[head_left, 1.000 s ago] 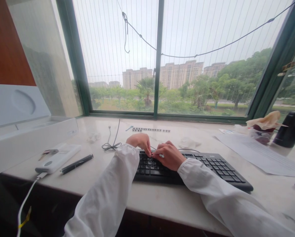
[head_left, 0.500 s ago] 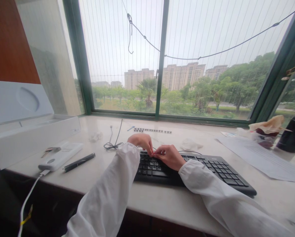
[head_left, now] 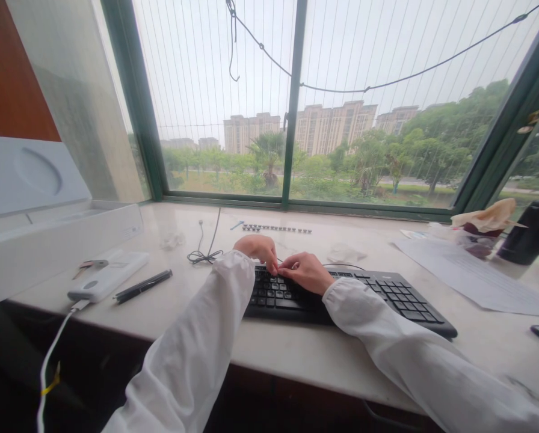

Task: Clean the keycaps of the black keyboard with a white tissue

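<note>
A black keyboard (head_left: 292, 303) lies on the pale tabletop below my hands. My left hand (head_left: 259, 248) comes down over its upper left part, fingers bent together at the keys. From the right, my right hand (head_left: 306, 272) meets it, with thumb and forefinger pinched at the same spot. Whatever the fingertips hold is too small and covered to make out; a trace of red shows there. Several keys near my fingers look uncapped. Behind the keyboard, small dark keycaps (head_left: 276, 228) stand in a row, with a thin blue tool (head_left: 237, 225) at its left end.
At left are an open white box (head_left: 62, 237), a white power bank (head_left: 109, 276) with keys on it, and black pens (head_left: 143, 287). A coiled cable (head_left: 205, 257) lies behind my left arm. Paper sheets (head_left: 472, 276) and a black bottle (head_left: 532, 233) are at right.
The whole view has shifted slightly, so the desk sits higher in the picture. Both hands stay pinched together at the same part of the keyboard; the red between the fingertips shows less.
</note>
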Demonstrator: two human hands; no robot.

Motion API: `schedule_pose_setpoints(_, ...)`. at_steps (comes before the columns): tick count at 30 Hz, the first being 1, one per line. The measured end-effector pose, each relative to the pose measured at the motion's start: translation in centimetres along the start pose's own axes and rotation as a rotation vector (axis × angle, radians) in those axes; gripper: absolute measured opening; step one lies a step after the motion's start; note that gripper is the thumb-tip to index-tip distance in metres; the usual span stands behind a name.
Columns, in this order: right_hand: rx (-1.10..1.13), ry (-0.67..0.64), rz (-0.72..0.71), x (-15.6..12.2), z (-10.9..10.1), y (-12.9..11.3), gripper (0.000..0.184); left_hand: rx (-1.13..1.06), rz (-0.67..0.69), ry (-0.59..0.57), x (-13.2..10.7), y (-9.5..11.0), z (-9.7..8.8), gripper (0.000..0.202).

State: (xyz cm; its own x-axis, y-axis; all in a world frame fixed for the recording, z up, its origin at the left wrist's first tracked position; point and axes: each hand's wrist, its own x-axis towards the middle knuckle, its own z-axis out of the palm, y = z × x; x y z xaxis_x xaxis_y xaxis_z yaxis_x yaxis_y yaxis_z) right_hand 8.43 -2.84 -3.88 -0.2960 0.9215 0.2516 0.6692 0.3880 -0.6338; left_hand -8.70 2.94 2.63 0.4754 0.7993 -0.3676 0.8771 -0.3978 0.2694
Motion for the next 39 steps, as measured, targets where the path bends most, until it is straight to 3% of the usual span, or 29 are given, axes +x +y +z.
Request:
schedule_pose_setpoints(12,-0.024,-0.041,0.041,0.0,-0.5,-0.5,0.026,-0.182,0.031,-0.127,0.7,-1.7,0.4,0.058)
schedule_pose_setpoints(39,-0.083,-0.090,0.123,0.9,-0.2,-1.0,0.020,-0.037,-0.052,-0.153,2.0,-1.2,0.0,0.053)
